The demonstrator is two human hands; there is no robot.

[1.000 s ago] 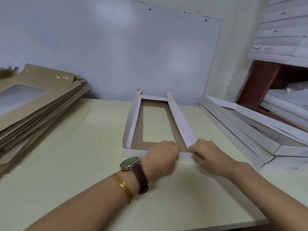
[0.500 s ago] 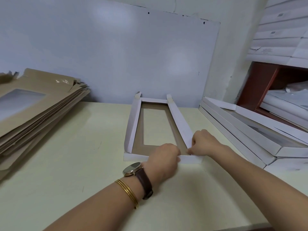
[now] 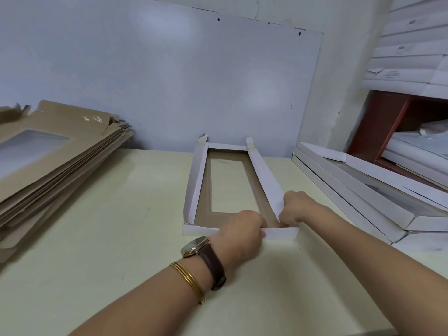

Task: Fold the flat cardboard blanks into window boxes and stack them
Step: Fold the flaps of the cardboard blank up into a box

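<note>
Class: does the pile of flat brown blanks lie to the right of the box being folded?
No, the brown blanks lie left of the box.

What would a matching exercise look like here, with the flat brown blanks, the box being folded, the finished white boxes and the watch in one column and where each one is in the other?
Column one:
1 flat blanks
2 half-folded box
3 finished boxes
4 watch

Column two:
A on the left wrist
B stacked at the right of the table
C piled at the table's left
D mid-table, gripped at its near end by the left hand and right hand

Pairs: 1-C, 2-D, 3-B, 4-A.
</note>
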